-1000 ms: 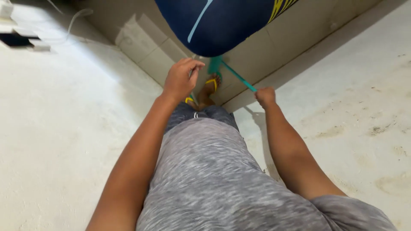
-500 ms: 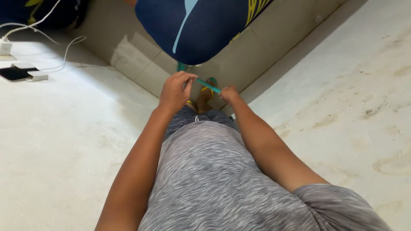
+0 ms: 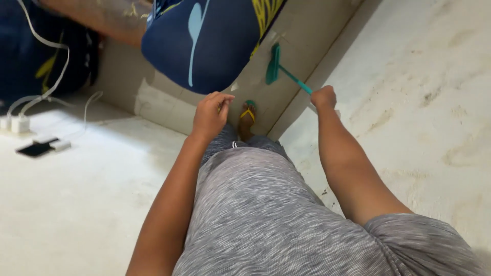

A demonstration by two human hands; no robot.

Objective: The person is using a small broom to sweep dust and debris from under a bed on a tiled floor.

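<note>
A: What is the right hand [image 3: 324, 97] doing?

B: It is closing in a tight fist around the end of a thin teal brush [image 3: 284, 71]. The brush is sticking up and away from the fist, and its wide head is lying against the tan floor tiles [image 3: 307, 30]. The very end of the handle is hiding inside the fist.

A: And the left hand [image 3: 210, 113]?

B: It is hanging in the air with the fingers half curled and the thumb close to the fingertips. It is too small to tell if it is pinching anything.

A: What is that big blue thing?

B: A dark blue cloth with a light blue and yellow pattern [image 3: 204, 41] is filling the top of the picture. Its top is getting cut off by the edge, so its full shape is hard to make out.

A: Is a foot showing?

B: One foot in a yellow sandal [image 3: 247, 113] is peeking out past the grey clothes [image 3: 255, 214]. The other foot is hiding.

A: Anything on the left?

B: White cables [image 3: 51, 66] and a dark phone [image 3: 33, 149] are lying there, small and blurry
</note>
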